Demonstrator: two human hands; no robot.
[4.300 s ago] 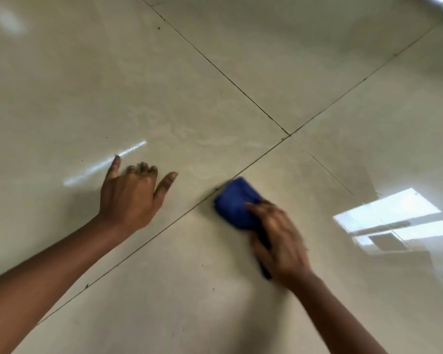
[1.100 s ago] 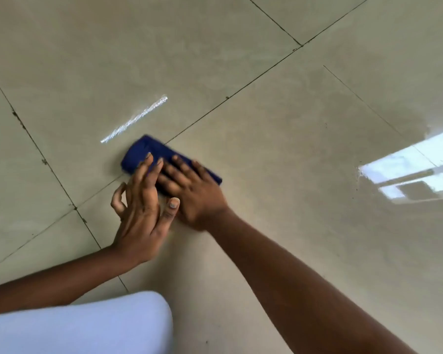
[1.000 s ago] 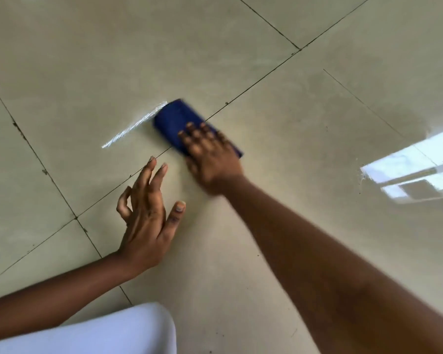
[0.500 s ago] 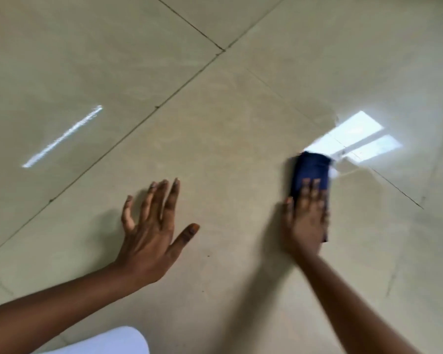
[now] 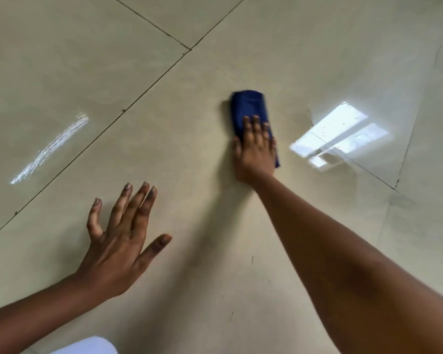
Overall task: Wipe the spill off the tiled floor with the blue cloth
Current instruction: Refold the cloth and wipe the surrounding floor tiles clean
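A folded blue cloth (image 5: 248, 106) lies flat on the glossy beige tiled floor (image 5: 189, 154), right of centre. My right hand (image 5: 256, 152) presses down on its near half, fingers laid flat along it; the cloth's far end sticks out beyond the fingertips. My left hand (image 5: 123, 241) rests palm-down on the floor at the lower left, fingers spread, holding nothing. No distinct puddle shows; only a faint sheen lies around the window reflection.
Dark grout lines (image 5: 149, 88) run diagonally across the floor and meet at a joint near the top. A bright window reflection (image 5: 340, 134) sits just right of the cloth. A streaky glare (image 5: 51, 149) lies at left. White fabric (image 5: 87, 347) pokes in at the bottom edge.
My right hand has swept the cloth from the left grout line far to the right, then back a little leftward, away from the window reflection. My left hand stays planted on the floor.
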